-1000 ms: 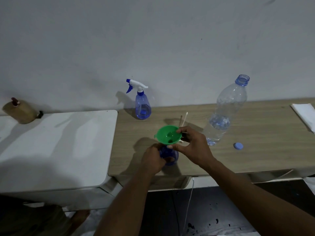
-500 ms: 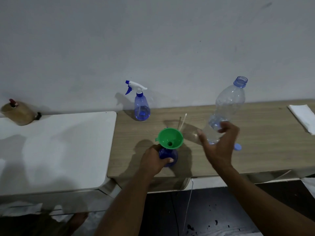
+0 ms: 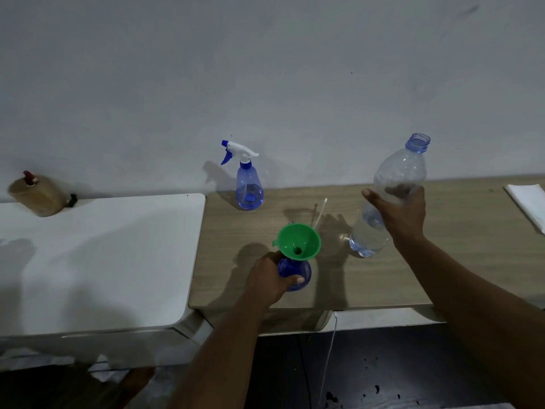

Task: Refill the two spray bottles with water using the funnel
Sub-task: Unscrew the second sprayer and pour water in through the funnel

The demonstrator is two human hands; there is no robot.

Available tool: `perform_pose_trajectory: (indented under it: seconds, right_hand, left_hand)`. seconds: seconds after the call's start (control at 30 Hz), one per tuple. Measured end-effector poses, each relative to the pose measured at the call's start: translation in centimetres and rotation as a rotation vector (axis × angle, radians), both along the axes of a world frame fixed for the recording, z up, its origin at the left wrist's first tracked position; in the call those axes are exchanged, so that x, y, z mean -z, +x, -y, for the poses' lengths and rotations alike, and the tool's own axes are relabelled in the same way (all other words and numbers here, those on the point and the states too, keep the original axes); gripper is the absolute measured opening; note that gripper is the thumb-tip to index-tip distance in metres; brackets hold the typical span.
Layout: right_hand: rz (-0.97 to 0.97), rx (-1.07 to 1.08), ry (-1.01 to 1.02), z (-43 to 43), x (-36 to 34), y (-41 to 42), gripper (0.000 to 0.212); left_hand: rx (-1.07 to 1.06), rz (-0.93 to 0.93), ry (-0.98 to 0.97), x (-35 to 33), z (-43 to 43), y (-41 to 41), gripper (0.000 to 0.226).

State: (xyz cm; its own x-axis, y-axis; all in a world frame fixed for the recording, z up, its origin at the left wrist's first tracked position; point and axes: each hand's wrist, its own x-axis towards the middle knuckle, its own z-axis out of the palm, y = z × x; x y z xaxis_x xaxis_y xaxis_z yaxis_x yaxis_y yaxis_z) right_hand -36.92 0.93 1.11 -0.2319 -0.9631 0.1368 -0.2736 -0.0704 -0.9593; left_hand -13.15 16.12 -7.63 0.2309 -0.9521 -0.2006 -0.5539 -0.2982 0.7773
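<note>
Two spray bottles here: the open spray bottle (image 3: 295, 273) sits near the front edge of the wooden table (image 3: 442, 261) with the green funnel (image 3: 298, 242) seated in its neck, and the left hand (image 3: 272, 280) is wrapped around its body to steady it. Farther back by the wall stands the capped spray bottle (image 3: 249, 184), trigger head on, with some water visible inside. Over to the right, the right hand (image 3: 402, 215) is clamped around the middle of the clear water bottle (image 3: 392, 196), cap off, leaning left. That thin plastic probably dents if squeezed, and with water only in the lower part it should be fairly light, so a mid-body grip seems right. Funnel looks tippy, so I'd pour slowly.
</note>
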Motion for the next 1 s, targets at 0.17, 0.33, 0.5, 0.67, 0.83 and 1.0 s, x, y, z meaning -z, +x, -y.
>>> perform_pose_trajectory:
  seconds: [0.17,0.33,0.5,0.67,0.83,1.0]
  right_hand:
    - [-0.068,-0.108,-0.043,-0.3,-0.3,-0.2,0.073]
    - [-0.119,-0.351,-0.034,-0.9,-1.5,-1.1,0.059]
    - [-0.309,-0.634,0.036,-1.1,-3.2,-1.6,0.063]
    - [-0.537,-0.81,0.127,-1.2,-4.1,-2.3,0.066]
    - [-0.806,-0.927,0.253,-1.6,-5.0,-2.5,0.063]
    - [-0.914,-0.988,0.337,-1.7,-5.0,-2.7,0.06]
  left_hand:
    - [0.006,-0.007,-0.009,0.2,0.0,0.1,0.061]
    - [-0.003,-0.017,-0.01,0.2,0.0,0.1,0.063]
    - [-0.003,-0.051,0.003,0.0,0.0,0.0,0.063]
    - [-0.014,-0.042,0.017,0.0,-0.1,-0.1,0.064]
    - [-0.026,-0.025,0.021,-0.2,-0.1,-0.2,0.063]
    - [-0.026,-0.017,0.029,-0.3,-0.1,-0.2,0.065]
